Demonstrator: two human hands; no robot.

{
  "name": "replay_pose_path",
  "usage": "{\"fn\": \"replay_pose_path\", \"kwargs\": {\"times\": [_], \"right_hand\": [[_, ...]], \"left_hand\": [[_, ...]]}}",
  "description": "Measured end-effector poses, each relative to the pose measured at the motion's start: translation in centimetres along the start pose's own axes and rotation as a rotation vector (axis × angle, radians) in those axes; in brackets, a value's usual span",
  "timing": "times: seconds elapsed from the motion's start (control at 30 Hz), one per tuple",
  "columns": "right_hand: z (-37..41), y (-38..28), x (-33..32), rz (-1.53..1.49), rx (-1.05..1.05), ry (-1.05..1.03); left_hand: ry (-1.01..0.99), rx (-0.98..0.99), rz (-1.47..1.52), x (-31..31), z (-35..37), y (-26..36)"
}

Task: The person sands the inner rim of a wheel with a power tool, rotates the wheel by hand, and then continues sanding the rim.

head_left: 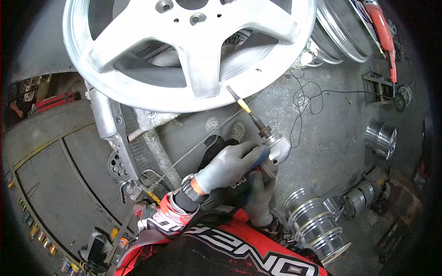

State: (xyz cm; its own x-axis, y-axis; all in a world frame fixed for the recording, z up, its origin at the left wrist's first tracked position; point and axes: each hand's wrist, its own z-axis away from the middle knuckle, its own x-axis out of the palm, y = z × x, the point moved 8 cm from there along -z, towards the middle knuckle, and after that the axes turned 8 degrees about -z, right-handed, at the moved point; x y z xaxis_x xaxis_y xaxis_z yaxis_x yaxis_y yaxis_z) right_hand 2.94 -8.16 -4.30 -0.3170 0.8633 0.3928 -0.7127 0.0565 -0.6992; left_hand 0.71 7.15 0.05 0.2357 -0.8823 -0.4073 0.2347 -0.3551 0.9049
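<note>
My left hand, in a grey glove, is closed over the body of an angle grinder just behind its silver head. Lower down, my right hand, also gloved, wraps round the grinder's rear, which is mostly hidden. From the head a long dark shaft with a yellow band points up and left. Its tip lies close by the lower spoke of a large white-silver car wheel rim, overlapping the rim's edge in this view. The rim is held up in front of me, with grey sanded-looking patches on its spokes.
A metal stand arm rises left of the rim. Stacked shiny rims stand at lower right, and a single rim lies farther right. A red power tool hangs at upper right. A black cable loops across the floor.
</note>
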Motion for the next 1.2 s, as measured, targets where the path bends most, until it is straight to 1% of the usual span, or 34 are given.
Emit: {"fn": "replay_pose_path", "kwargs": {"times": [0.07,0.1,0.17,0.2,0.27,0.3,0.37,0.4,0.43,0.5,0.53,0.6,0.63,0.7,0.73,0.8,0.83,0.9,1.0,1.07,1.13,1.2], "right_hand": [[-0.6,-1.2,1.0,-0.009,0.013,0.017],[-0.7,-1.4,1.1,-0.017,0.027,0.032],[-0.6,-0.9,0.6,-0.023,0.024,0.038],[-0.5,-0.4,0.3,-0.033,0.021,0.045],[0.2,0.5,-0.3,0.006,0.013,0.022],[0.4,0.5,0.1,0.049,0.002,0.0],[1.4,0.3,0.9,-0.019,-0.006,-0.015],[1.7,0.1,1.4,-0.082,-0.016,-0.03],[1.8,0.2,1.2,-0.084,-0.017,-0.028],[1.8,1.1,0.4,-0.086,0.029,-0.002],[1.6,1.2,0.0,-0.088,0.028,0.001],[0.7,0.8,0.0,-0.023,0.012,-0.061],[0.4,0.5,0.3,-0.025,0.01,-0.056],[0.1,0.3,0.3,-0.163,0.081,0.027],[0.0,0.3,0.3,-0.163,0.08,0.029],[0.0,0.0,0.2,-0.155,0.03,0.055],[0.2,0.2,0.0,-0.158,0.031,0.056],[0.7,0.7,0.2,-0.082,0.036,-0.01],[1.3,0.6,1.1,-0.184,0.047,-0.006],[0.6,1.4,-0.3,-0.161,0.064,-0.003],[0.1,1.1,0.0,-0.133,0.083,-0.004],[0.2,0.1,0.4,-0.185,0.06,0.028]], "left_hand": [[-0.112,-0.277,0.204,0.1,-0.9,-0.8],[-0.112,-0.276,0.208,0.5,-0.8,-1.1],[-0.005,-0.169,0.198,0.4,-0.9,-1.2],[-0.004,-0.172,0.197,0.1,-0.7,-1.1],[-0.119,-0.276,0.207,0.4,0.1,-1.4],[-0.121,-0.277,0.202,0.5,0.6,-1.7],[-0.037,0.009,-0.088,0.0,1.3,0.0],[-0.07,-0.029,-0.06,0.4,1.8,-0.2],[-0.073,-0.028,-0.061,0.0,1.7,0.6],[-0.165,-0.296,0.154,0.4,1.8,-0.3],[-0.168,-0.296,0.153,1.0,1.7,-0.8],[0.132,0.146,-0.133,-0.1,0.8,1.0],[0.128,0.148,-0.132,0.1,0.3,0.7],[0.097,0.194,-0.159,0.6,-0.5,0.6],[0.095,0.195,-0.157,0.6,-0.5,0.8],[-0.07,0.075,-0.131,1.3,-0.6,0.1],[-0.072,0.074,-0.132,1.2,-0.3,0.0],[-0.039,0.129,-0.149,0.6,0.7,0.4],[-0.026,0.091,-0.146,0.3,1.3,0.6],[-0.016,0.12,-0.162,0.5,0.8,0.5],[0.0,0.148,-0.176,1.0,0.1,0.4],[0.138,0.207,-0.168,0.7,-0.2,0.7]]}}
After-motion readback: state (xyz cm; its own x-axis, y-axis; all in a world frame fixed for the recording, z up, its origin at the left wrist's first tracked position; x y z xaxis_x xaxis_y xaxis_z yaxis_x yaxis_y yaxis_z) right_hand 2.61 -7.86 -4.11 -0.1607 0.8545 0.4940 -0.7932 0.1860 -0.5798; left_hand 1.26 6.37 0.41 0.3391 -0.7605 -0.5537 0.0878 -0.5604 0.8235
